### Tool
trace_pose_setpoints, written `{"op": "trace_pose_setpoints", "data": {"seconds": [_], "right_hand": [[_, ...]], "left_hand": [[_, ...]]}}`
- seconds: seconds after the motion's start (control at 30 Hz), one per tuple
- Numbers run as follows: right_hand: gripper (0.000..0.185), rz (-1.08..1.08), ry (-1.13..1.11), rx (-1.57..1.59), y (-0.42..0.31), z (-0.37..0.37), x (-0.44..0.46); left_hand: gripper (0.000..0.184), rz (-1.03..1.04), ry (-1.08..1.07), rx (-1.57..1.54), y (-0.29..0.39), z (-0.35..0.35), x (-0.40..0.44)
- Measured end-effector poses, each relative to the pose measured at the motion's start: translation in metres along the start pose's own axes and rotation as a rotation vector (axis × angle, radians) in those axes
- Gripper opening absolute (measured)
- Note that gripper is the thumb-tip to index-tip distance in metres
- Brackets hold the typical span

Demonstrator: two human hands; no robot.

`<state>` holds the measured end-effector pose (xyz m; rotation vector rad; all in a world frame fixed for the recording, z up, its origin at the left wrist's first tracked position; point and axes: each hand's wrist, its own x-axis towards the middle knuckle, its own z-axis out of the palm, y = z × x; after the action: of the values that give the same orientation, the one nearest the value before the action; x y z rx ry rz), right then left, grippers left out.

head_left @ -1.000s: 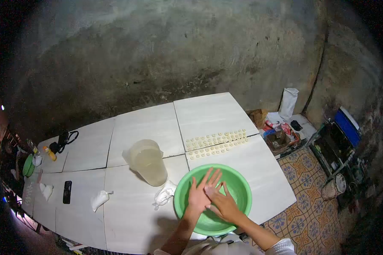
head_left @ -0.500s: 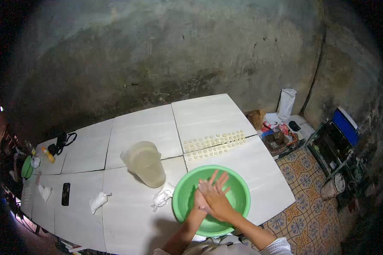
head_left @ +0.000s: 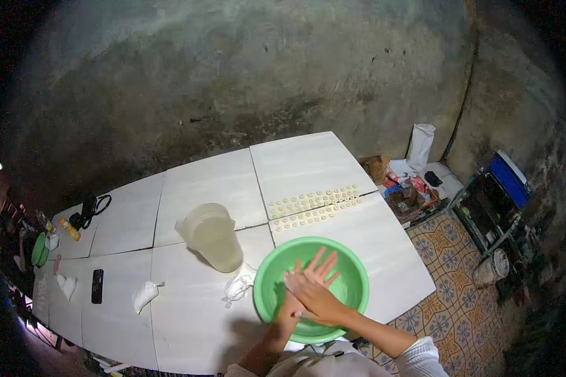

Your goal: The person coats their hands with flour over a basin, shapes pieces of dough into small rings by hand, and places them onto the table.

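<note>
Over a green basin (head_left: 267,270), my left hand (head_left: 290,305) is turned palm up with its fingers stretched out and spread. My right hand (head_left: 317,298) lies flat across that palm, fingers extended. The two palms press together, and whatever may be between them is hidden. To the left of the basin lies a knotted white plastic bag (head_left: 240,283). A translucent pitcher (head_left: 212,235) with cloudy liquid stands behind the bag. Rows of small pale ring-shaped pieces (head_left: 314,204) lie on the table beyond the basin.
The white-tiled table (head_left: 201,327) carries another small white bag (head_left: 146,295), a phone (head_left: 97,286), a yellow bottle (head_left: 70,230) and a black strap (head_left: 94,210) on the left. A cluttered crate (head_left: 412,204) and a bucket (head_left: 493,269) stand on the floor at right.
My right hand has shifted slightly down and left over my left palm, the two staying pressed together. The camera view has tilted a little.
</note>
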<state>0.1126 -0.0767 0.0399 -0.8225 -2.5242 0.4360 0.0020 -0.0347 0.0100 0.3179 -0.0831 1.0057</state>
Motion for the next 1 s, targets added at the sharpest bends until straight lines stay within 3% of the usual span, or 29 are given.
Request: {"op": "trace_pose_setpoints", "data": {"seconds": [0.03,0.1,0.17,0.23,0.27,0.3,0.37,0.4,0.43,0.5,0.57,0.63,0.67,0.7,0.77,0.83,0.9,0.97,1.0], "right_hand": [[0.078,-0.044,-0.056,0.053,-0.004,0.0,-0.002],[0.079,-0.071,-0.055,0.068,0.005,-0.005,-0.01],[0.079,-0.025,-0.06,-0.134,0.017,-0.011,-0.01],[0.078,0.039,-0.062,-0.262,0.02,-0.019,-0.003],[0.077,0.119,-0.032,-0.139,0.017,-0.021,0.005],[0.076,0.196,-0.004,-0.014,0.013,-0.02,0.012],[0.076,0.085,0.005,-0.019,0.012,-0.003,0.01],[0.075,0.018,0.003,0.033,-0.001,-0.008,0.009],[0.074,-0.049,0.001,0.087,-0.009,-0.009,0.008],[0.072,-0.075,-0.049,0.051,0.01,0.003,-0.007],[0.07,-0.126,-0.109,0.039,0.021,-0.008,-0.013],[0.065,-0.004,-0.187,-0.009,0.02,-0.023,-0.011],[0.064,0.017,-0.054,-0.051,0.017,-0.024,-0.004],[0.064,0.038,0.078,-0.092,0.013,-0.022,0.0],[0.065,-0.019,0.058,-0.123,0.012,-0.01,-0.002],[0.066,-0.062,-0.068,-0.037,0.005,-0.005,-0.009],[0.065,-0.112,-0.049,0.091,0.01,-0.009,-0.017],[0.064,-0.016,-0.012,-0.191,0.012,-0.017,-0.017],[0.067,0.076,0.021,-0.164,0.016,-0.014,-0.014]], "left_hand": [[0.076,0.033,0.095,0.06,0.006,0.005,-0.002],[0.074,0.116,0.092,0.042,0.014,0.004,-0.006],[0.071,0.195,0.09,0.016,0.012,-0.002,-0.011],[0.069,0.101,-0.131,-0.452,0.004,0.008,-0.015],[0.072,0.1,0.274,0.188,-0.004,0.015,-0.013],[0.072,0.096,0.272,0.185,-0.007,0.011,-0.01],[0.076,0.097,-0.253,-0.016,-0.009,0.0,-0.002],[0.08,0.121,-0.031,0.171,-0.007,0.01,-0.004],[0.08,0.125,-0.029,0.174,-0.001,0.008,-0.006],[0.077,0.206,0.039,-0.321,0.014,0.003,-0.01],[0.077,0.247,0.012,-0.348,0.016,-0.002,-0.011],[0.079,0.126,0.041,-0.401,0.01,-0.001,-0.01],[0.081,0.091,-0.1,-0.366,-0.001,0.005,-0.01],[0.081,0.089,-0.1,-0.372,-0.007,0.005,-0.006],[0.083,0.111,0.015,0.112,-0.014,0.005,-0.002],[0.079,0.095,-0.022,0.047,0.003,0.0,-0.003],[0.08,0.211,0.024,-0.192,0.014,0.001,-0.007],[0.083,0.218,0.011,-0.249,0.014,0.007,-0.011],[0.083,0.167,0.073,-0.095,0.01,0.014,-0.012]]}}
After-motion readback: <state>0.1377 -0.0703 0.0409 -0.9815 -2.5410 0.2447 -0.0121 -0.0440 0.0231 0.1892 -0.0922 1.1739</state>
